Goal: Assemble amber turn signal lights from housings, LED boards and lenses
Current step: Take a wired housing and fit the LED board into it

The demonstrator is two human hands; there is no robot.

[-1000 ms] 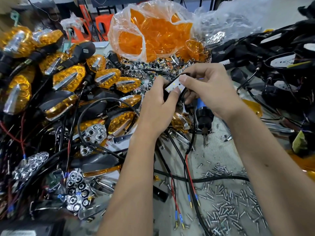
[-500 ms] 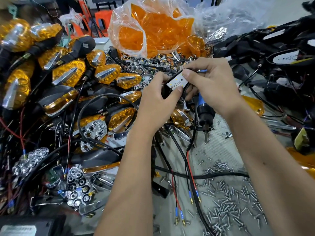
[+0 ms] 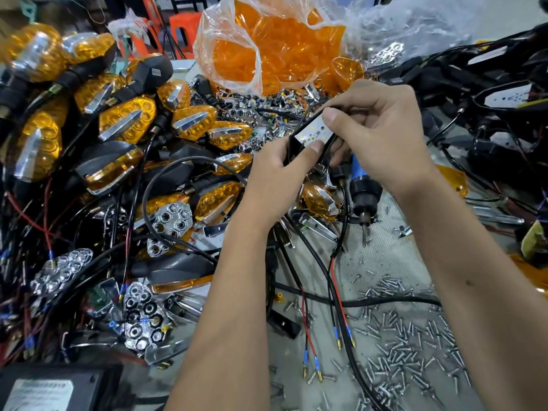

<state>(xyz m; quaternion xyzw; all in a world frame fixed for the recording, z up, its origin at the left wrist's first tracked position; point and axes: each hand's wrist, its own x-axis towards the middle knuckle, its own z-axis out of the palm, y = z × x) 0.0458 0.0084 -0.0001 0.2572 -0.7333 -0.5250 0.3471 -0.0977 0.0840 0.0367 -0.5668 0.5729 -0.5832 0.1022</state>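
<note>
A black housing with a white LED board set in its open face is held above the bench between both hands. My left hand grips the housing from the left, thumb pressing on the board's lower edge. My right hand holds it from the right, thumb on the board's upper end. Red and black wires hang down from the housing. A plastic bag of amber lenses stands behind. Chrome reflectors lie to the left.
Finished amber turn signals are piled at the left with tangled wires. A blue electric screwdriver lies under my right hand. Several loose screws cover the grey bench at the lower right. Black housings with boards fill the right. A black box sits bottom left.
Both hands have shifted slightly on the housing, and both thumbs now press the white board further into it. The rest of the bench is unchanged.
</note>
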